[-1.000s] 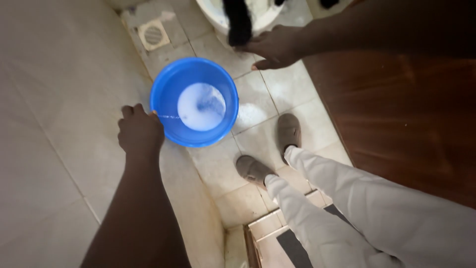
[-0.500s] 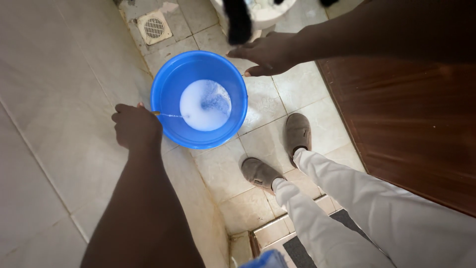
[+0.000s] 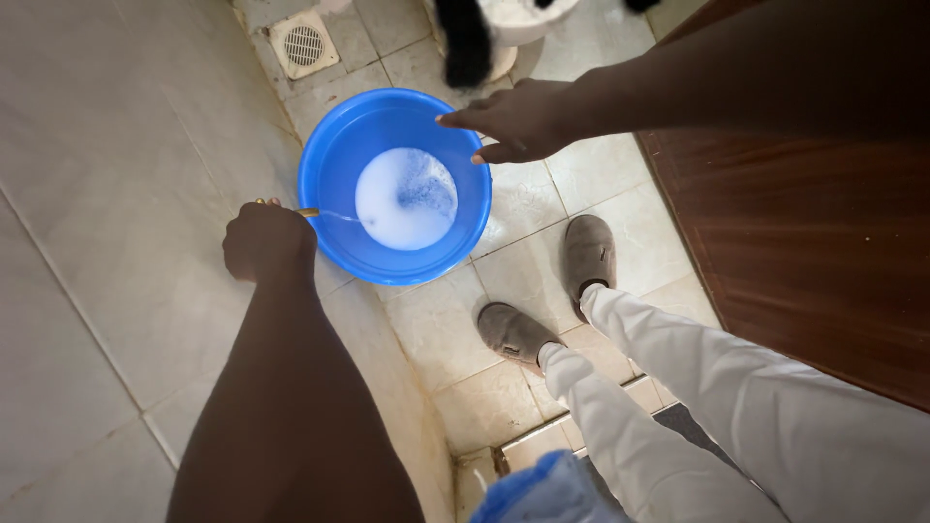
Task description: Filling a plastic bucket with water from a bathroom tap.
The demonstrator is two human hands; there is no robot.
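A blue plastic bucket (image 3: 329,160) stands on the tiled floor by the wall, with foamy white water (image 3: 402,199) in its bottom. My left hand (image 3: 263,242) is closed around a small brass tap (image 3: 308,212) on the wall. A thin stream of water runs from the tap into the bucket. My right hand (image 3: 513,121) reaches in from the right with fingers spread and empty, its fingertips over the bucket's far right rim.
A floor drain (image 3: 303,44) lies beyond the bucket. A black cloth-like thing (image 3: 465,44) hangs over a white bowl (image 3: 513,17) at the top. A dark wooden door (image 3: 804,242) stands on the right. My grey slippers (image 3: 591,252) and white trousers (image 3: 678,387) are below. A blue object (image 3: 547,489) shows at the bottom edge.
My right hand has moved left from the black thing to the bucket's rim. My left hand stays on the tap. A blue object has come into view at the bottom.
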